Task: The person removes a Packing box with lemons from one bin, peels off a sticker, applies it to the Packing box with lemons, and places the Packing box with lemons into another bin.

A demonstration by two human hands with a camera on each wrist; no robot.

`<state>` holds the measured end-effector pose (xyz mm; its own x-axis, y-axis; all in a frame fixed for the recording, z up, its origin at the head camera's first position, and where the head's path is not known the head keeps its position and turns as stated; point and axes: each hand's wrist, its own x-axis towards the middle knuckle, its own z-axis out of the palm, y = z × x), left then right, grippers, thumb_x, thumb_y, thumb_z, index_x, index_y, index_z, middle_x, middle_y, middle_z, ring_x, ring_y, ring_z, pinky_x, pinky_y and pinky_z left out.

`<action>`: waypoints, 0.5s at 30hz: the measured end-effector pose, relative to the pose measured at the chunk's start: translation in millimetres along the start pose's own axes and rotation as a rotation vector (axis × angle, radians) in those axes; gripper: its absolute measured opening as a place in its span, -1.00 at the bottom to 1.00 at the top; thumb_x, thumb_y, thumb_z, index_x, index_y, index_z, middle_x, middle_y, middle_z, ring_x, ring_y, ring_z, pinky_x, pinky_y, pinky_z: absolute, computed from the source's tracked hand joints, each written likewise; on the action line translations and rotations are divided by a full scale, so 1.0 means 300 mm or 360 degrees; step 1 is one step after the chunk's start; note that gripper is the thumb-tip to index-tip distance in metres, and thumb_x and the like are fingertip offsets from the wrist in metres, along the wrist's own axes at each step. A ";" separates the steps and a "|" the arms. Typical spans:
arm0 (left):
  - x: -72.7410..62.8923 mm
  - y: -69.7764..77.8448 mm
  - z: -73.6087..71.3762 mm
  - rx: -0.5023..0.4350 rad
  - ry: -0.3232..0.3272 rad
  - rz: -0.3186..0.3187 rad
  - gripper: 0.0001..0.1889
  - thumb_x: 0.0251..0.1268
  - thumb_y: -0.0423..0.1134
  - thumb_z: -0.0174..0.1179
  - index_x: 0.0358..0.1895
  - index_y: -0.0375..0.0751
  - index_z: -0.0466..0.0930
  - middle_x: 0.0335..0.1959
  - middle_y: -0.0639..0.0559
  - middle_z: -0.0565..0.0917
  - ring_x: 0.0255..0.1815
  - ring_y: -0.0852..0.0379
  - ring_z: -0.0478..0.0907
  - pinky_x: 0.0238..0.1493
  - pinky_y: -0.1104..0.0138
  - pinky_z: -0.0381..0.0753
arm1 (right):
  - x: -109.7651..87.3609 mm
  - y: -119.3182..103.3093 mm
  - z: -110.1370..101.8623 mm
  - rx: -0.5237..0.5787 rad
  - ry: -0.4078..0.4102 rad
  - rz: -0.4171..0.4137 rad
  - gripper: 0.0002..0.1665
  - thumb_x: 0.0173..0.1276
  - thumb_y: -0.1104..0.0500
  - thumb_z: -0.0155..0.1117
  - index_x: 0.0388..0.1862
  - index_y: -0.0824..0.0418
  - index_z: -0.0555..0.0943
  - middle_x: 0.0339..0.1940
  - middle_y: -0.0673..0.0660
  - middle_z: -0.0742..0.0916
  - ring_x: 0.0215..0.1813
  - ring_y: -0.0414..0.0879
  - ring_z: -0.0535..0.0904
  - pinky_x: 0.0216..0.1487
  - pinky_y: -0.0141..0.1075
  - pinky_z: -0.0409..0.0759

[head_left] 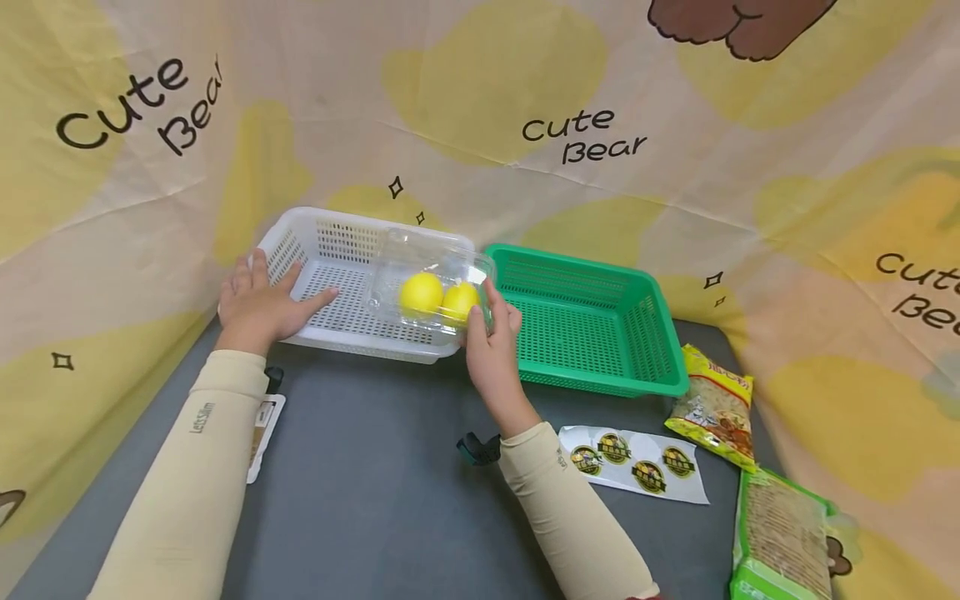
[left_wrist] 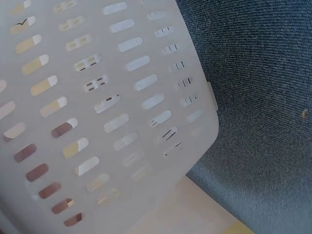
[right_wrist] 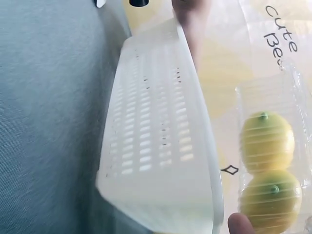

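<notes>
Right hand [head_left: 491, 354] pinching clear box [head_left: 390, 262] by its 3 o'clock end, two lemons [head_left: 422, 294] inside. Box is above white basket [head_left: 375, 348], toward its 3 o'clock side. Left hand [head_left: 262, 308] spread at basket's 9 o'clock rim. Step looks like placing or lifting box, can't tell which; next move probably calls for level box, steadied basket.

Glossy plastic before creased cloth [head_left: 480, 108]
The container [head_left: 393, 260] is clear, shiny plastic; white basket [head_left: 382, 350] at nine o'clock and green basket [head_left: 570, 333] at three are smooth, perforated plastic; the counter [head_left: 360, 475] looks matt, finely ribbed.
</notes>
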<state>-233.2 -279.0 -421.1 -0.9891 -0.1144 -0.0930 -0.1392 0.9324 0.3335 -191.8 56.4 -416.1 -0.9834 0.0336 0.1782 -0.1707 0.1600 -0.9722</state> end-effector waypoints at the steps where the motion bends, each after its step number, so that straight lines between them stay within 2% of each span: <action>1: -0.001 -0.002 0.001 0.0002 0.0001 -0.0004 0.21 0.26 0.75 -0.31 0.75 -0.08 -0.10 0.63 -0.46 -0.61 0.62 -0.52 -0.65 0.49 -0.42 -0.52 | -0.014 0.002 -0.013 -0.0005 0.0002 0.0003 -0.35 0.73 0.02 -0.01 0.73 -0.08 0.24 0.46 0.21 0.27 -0.02 0.06 0.60 0.03 -0.06 0.75; 8: -0.003 -0.005 0.006 -0.0008 0.0021 -0.0004 0.22 0.26 0.75 -0.30 0.74 -0.11 -0.09 0.63 -0.45 -0.60 0.63 -0.53 -0.64 0.49 -0.43 -0.51 | -0.118 0.008 -0.105 -0.0016 0.0012 0.0018 -0.35 0.74 0.07 -0.03 0.74 -0.11 0.21 0.48 0.20 0.25 -0.01 0.14 0.63 0.08 0.03 0.75; 15: 0.002 0.000 0.006 -0.0011 0.0028 -0.0004 0.23 0.25 0.76 -0.31 0.75 -0.10 -0.10 0.63 -0.45 -0.59 0.63 -0.53 -0.64 0.49 -0.43 -0.50 | -0.221 0.010 -0.189 -0.0041 0.0024 0.0014 -0.35 0.75 0.12 -0.03 0.74 -0.08 0.21 0.47 0.21 0.27 0.06 0.15 0.69 0.09 -0.10 0.75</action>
<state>-233.7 -278.3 -422.9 -0.9894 -0.1230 -0.0774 -0.1421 0.9297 0.3399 -123.7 110.5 -422.2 -0.9838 0.0498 0.1720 -0.1602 0.1848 -0.9696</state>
